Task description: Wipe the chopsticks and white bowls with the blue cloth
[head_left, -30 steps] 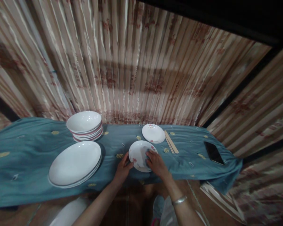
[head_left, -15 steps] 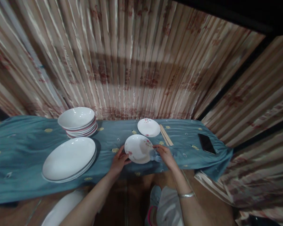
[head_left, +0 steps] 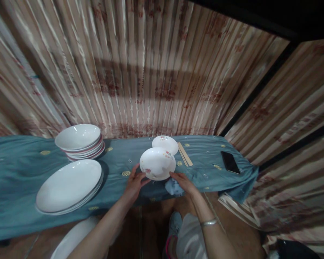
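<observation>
A white plate with small red flowers [head_left: 157, 163] is held up above the table, tilted slightly toward me. My left hand [head_left: 135, 183] grips its lower left rim, thumb on the near edge. On the lower right rim is my right hand [head_left: 182, 181], its fingers closed on the edge. A crumpled light blue cloth [head_left: 173, 187] hangs below the right hand, under the plate. Behind the held plate, and partly covered by it, a second flowered plate [head_left: 166, 142] lies on the table. Chopsticks [head_left: 184, 154] lie to the right of that plate.
On the left stand a stack of bowls and plates [head_left: 78, 138] and a stack of large oval plates [head_left: 70, 185]. A black phone [head_left: 230, 162] lies at the right on the blue tablecloth [head_left: 205, 180]. A pleated curtain [head_left: 151, 72] hangs behind. A white dish [head_left: 72, 237] sits below the table edge.
The held plate has risen and tilted, now overlapping the plate behind it. My right hand has shifted down along its rim, and the blue cloth shows lower. The view has turned slightly right.
</observation>
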A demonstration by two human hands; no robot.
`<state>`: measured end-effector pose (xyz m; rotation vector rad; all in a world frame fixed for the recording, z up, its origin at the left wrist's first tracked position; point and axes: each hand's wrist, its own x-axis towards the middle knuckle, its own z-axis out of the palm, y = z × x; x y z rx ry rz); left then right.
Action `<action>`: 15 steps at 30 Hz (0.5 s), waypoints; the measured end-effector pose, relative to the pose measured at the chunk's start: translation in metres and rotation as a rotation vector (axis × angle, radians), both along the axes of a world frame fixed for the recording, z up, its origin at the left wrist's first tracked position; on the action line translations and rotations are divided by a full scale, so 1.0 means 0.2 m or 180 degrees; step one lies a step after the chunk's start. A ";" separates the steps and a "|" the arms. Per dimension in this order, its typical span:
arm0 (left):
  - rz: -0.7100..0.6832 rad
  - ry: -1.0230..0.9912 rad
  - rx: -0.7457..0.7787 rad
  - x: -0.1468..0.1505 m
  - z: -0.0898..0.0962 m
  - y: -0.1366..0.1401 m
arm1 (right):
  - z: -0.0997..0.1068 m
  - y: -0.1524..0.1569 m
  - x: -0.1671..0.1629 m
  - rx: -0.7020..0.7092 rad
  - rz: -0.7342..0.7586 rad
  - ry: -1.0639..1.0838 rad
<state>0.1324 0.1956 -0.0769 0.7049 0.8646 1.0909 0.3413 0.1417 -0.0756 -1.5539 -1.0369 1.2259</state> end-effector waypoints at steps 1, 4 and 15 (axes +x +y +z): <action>0.0014 -0.0010 0.0015 0.02 0.01 0.01 | -0.01 0.01 -0.01 -0.0008 -0.0176 0.0171; 0.0053 -0.0055 0.0094 0.07 0.02 0.03 | -0.02 0.04 -0.03 -0.0009 -0.0629 0.0507; 0.0026 -0.0254 0.0038 0.23 0.00 0.14 | -0.01 0.15 0.00 0.0169 -0.1273 0.0794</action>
